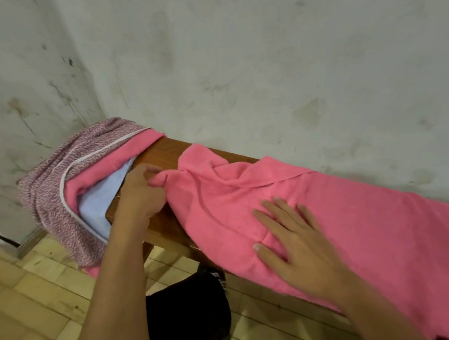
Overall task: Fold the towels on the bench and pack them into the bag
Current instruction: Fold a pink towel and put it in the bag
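Folding was clearly the step in hand, not packing yet. One long pink towel [348,211] lay stretched along the wooden worktop [160,154], with its near edge hanging over the front and its left end bunched up and rumpled. The left hand [139,196] was grasping that bunched end, fingers curled round a corner of the cloth right by the bare bit of wood. The right hand [290,243] was released, lying flat with straight fingers spread on the middle of the towel, pressing it to the worktop like an anchor. At the far left end of the worktop sat the bag [49,189], a speckled purplish fabric thing with a pale trim round its mouth, gaping open, and it already seemed to have a pink towel and a light blue one [101,200] tucked inside. So my guess was a couple were packed and this one wasn't folded at all. Next move would probably need the gripped end carried across to the right over the flat hand, edges lined up, with the overhanging side pulled up so it didn't slide to the tiled floor [38,316].
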{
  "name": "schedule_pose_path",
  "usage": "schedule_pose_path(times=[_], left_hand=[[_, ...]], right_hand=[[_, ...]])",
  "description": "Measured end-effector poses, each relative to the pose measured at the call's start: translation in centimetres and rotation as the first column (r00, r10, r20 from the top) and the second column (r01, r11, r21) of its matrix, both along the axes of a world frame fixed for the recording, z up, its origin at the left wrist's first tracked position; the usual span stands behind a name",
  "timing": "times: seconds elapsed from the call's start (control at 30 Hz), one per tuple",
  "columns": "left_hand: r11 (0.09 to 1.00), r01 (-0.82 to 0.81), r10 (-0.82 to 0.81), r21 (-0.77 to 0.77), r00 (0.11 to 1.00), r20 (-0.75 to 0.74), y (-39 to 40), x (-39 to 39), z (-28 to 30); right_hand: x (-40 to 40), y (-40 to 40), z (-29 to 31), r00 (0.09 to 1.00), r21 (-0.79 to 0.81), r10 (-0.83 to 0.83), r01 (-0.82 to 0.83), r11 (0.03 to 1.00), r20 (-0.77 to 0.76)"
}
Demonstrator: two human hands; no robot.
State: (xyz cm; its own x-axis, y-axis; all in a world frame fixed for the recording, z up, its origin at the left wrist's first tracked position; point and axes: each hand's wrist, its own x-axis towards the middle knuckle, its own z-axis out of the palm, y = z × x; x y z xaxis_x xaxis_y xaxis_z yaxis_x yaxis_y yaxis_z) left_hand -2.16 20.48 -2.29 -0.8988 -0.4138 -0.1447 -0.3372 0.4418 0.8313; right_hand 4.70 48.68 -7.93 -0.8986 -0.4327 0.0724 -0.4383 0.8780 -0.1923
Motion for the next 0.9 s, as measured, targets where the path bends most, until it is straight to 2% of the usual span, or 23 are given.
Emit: schedule_pose_path(times=[0.1, 0.13, 0.2, 0.27, 0.33, 0.37, 0.43, 0.5, 0.63, 0.77, 0.8, 0.9], left_hand=[[0.967, -0.131, 0.146, 0.220, 0.988, -0.054, -0.8, 0.0, 0.4], [0.955, -0.177, 0.196, 0.239, 0.979, -0.055, -1.1, 0.1, 0.4], [0.966, -0.229, 0.239, 0.118, 0.968, -0.077, -1.7, 0.5, 0.6], [0.967, -0.235, 0.226, -0.102, 0.970, -0.090, -2.7, 1.3, 0.5], [0.914, -0.134, 0.171, -0.382, 0.983, 0.066, -4.0, 1.8, 0.2], [0.892, -0.058, 0.153, -0.448, 0.972, 0.178, -4.6, 1.9, 0.2], [0.890, 0.093, 0.091, -0.447, 0.923, 0.373, -5.1, 2.1, 0.1], [0.879, 0.185, 0.023, -0.440, 0.904, 0.428, -4.4, 2.4, 0.0], [0.810, 0.228, -0.094, -0.540, 0.960, 0.265, -1.8, 1.5, -0.1], [0.892, 0.328, -0.313, -0.311, 0.945, 0.099, -0.6, 0.1, -1.5], [0.900, 0.329, -0.315, -0.284, 0.944, 0.096, -0.6, 0.0, -1.9], [0.885, 0.226, -0.227, -0.407, 0.973, 0.046, -1.1, -0.7, -3.0]], right_hand=[[0.0, -0.1, 0.0, 1.000, 0.073, -0.013, 0.013, 0.997, -0.001], [0.0, -0.1, 0.0, 1.000, 0.079, -0.023, 0.023, 0.997, -0.008], [0.2, 0.0, -0.1, 0.999, 0.067, -0.044, 0.045, 0.997, -0.012], [0.3, 0.1, -0.1, 0.999, 0.024, -0.053, 0.053, 0.998, -0.013], [0.4, 0.1, -0.1, 0.999, 0.029, -0.048, 0.048, 0.998, 0.002], [0.5, 0.2, -0.1, 0.999, 0.061, -0.041, 0.040, 0.997, 0.014], [0.7, 0.3, -0.1, 0.999, 0.112, -0.022, 0.018, 0.994, 0.039], [0.9, 0.3, 0.0, 0.999, 0.067, -0.019, 0.017, 0.998, 0.030], [1.0, 0.0, 0.4, 0.998, -0.028, -0.051, 0.050, 0.998, -0.042], [0.8, -0.5, 0.5, 0.995, -0.064, -0.081, 0.077, 0.995, -0.052], [0.7, -0.5, 0.5, 0.996, -0.066, -0.082, 0.079, 0.995, -0.042], [0.7, -0.4, 0.4, 0.996, -0.091, -0.086, 0.083, 0.992, -0.034]])
